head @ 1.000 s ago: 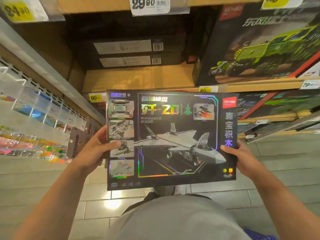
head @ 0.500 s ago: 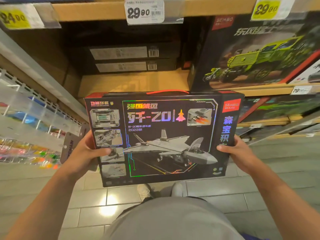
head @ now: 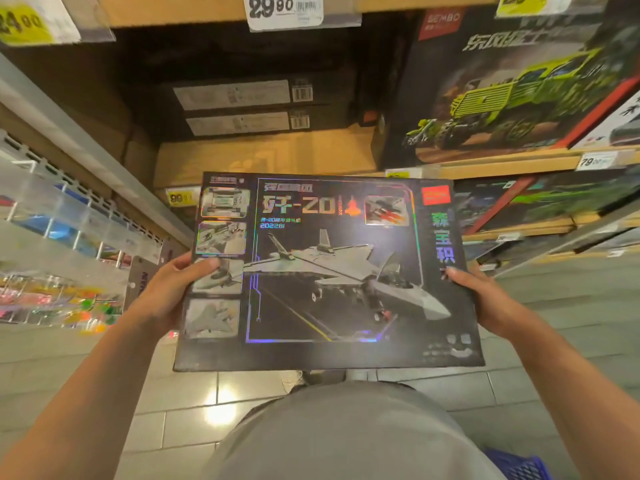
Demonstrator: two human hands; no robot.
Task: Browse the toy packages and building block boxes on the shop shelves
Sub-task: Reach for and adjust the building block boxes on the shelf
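Item: jet box (head: 329,271), held flat between my hands, front face up. Left hand (head: 166,292) grips its left edge, thumb on top; right hand (head: 485,296) grips the right edge. Keep it level (glare hides print) while reading; shelf (head: 485,164) lies beyond.

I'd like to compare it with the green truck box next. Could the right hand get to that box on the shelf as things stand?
Probably not yet: the right hand is gripping the jet box, as is the left hand. The green truck box stands unblocked on the shelf above.
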